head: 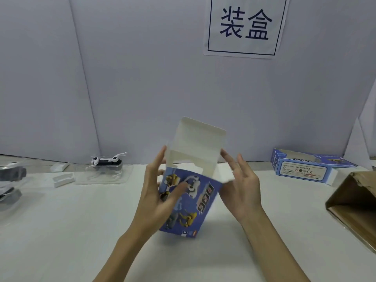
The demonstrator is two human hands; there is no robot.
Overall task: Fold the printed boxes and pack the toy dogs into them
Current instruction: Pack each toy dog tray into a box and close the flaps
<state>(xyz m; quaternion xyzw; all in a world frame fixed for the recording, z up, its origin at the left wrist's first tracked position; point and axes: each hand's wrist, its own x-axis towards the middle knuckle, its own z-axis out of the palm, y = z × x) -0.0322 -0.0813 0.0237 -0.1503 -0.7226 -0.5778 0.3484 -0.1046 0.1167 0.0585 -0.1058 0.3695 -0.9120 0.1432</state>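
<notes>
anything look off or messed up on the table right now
Nothing looks damaged or spilled. The printed box in the left hand is tilted with its white flaps open, but that fits mid-folding. The right hand is open beside it. The toy dog lies in its clear tray, and a finished box lies flat at the right.

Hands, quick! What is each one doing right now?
Left hand: holds the blue box, thumb across its printed front.
Right hand: open, fingers spread beside the box's white flap; whether it touches cannot be told.
</notes>
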